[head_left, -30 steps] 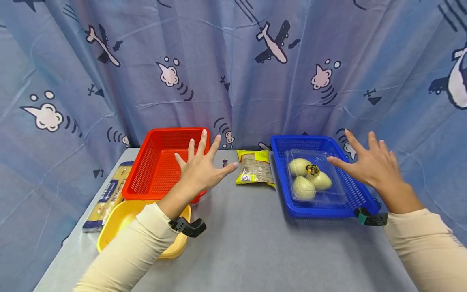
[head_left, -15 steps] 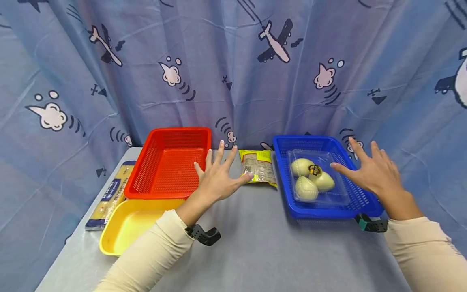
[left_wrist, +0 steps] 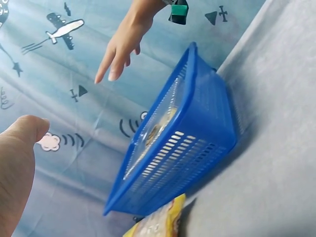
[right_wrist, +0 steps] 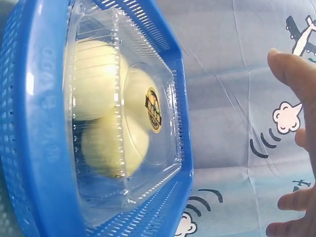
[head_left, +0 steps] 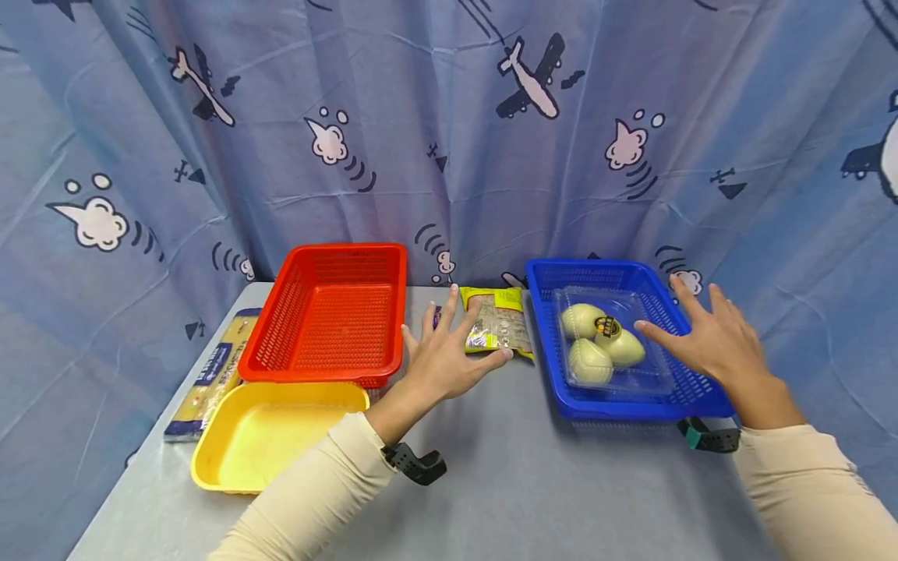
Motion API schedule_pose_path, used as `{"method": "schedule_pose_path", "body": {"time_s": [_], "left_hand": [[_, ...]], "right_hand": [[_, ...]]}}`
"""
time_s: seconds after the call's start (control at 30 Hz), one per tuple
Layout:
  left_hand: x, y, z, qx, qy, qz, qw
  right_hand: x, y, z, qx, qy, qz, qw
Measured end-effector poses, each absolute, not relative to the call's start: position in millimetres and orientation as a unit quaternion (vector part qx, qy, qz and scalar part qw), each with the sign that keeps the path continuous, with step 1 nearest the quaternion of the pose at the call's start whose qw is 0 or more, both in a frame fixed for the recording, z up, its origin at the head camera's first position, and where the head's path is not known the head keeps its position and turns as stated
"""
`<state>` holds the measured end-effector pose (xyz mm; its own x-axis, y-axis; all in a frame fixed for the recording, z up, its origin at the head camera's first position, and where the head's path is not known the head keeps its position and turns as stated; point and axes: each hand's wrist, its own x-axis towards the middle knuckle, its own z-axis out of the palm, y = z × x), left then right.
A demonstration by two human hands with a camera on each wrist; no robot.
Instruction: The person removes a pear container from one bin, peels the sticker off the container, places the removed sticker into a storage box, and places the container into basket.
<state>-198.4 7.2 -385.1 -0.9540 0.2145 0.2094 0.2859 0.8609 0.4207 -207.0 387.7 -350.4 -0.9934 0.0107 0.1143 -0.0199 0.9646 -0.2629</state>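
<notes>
Our left hand (head_left: 449,358), fingers spread, reaches the snack packet (head_left: 494,331) between the red basket (head_left: 330,315) and blue basket (head_left: 694,389) (narrow gap); our right hand (head_left: 712,343) hovers spread above the blue one's right rim, holding nothing.

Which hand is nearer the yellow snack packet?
Left. The left hand has fingers reaching over the yellow snack packet; the right hand hovers above the blue basket, farther right.
</notes>
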Motion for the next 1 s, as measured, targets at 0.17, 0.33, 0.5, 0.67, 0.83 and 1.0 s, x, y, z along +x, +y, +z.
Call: {"method": "schedule_pose_path", "body": {"time_s": [0.17, 0.33, 0.5, 0.67, 0.83, 1.0], "left_hand": [[-195, 16, -391, -0.133, -0.959, -0.240, 0.070], [-192, 27, -397, -0.148, -0.954, -0.253, 0.070], [-189, 36, -401, -0.158, -0.951, -0.257, 0.070], [-188, 45, -406, -0.169, -0.947, -0.262, 0.072], [-187, 52, -411, -0.173, -0.943, -0.276, 0.066], [-186, 59, -417, -0.177, -0.939, -0.287, 0.066]], "right_hand": [[-207, 391, -355, -0.004, -0.988, 0.140, 0.057], [-207, 396, -361, -0.010, -0.988, 0.142, 0.056], [-207, 397, -366, -0.013, -0.989, 0.139, 0.050], [-206, 399, -370, -0.015, -0.989, 0.139, 0.044], [-206, 400, -374, -0.017, -0.989, 0.142, 0.039], [-207, 399, -378, -0.017, -0.988, 0.149, 0.037]]}}
